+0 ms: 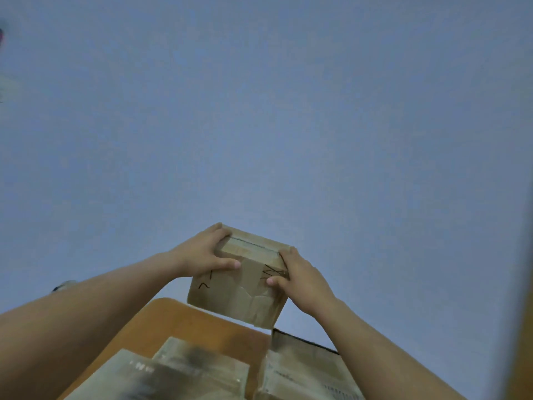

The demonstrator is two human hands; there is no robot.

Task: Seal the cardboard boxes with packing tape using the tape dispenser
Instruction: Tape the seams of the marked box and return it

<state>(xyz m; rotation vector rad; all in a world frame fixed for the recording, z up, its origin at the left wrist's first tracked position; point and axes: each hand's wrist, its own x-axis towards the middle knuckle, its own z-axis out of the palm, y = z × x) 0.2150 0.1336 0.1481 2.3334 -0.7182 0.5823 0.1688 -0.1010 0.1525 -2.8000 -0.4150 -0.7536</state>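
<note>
Both my forearms reach forward from the bottom corners, bare, meeting on one small box [236, 287] that I hold up in the air past the far edge of the table [184, 321], in front of a plain blue wall [259, 111]. My left hand [206, 252] grips the box's upper left corner: the fingers curl over the top edge and the thumb lies flat across the near face. My right hand [300, 277] grips the upper right corner the same way, fingers wrapped round the side, thumb pressed on the near face beside some black pen scribble. The box is tilted, its top leaning away from me. One strip of brown tape [251, 272] runs down the near face between my thumbs, and its lower part is wrinkled. Below my wrists, three more boxes sit on the table: two on the left [161, 376], one lying partly over the other with dark smudges on them, and one on the right [302, 368], close against them. I count four boxes in all and two hands, both holding the same one.
</note>
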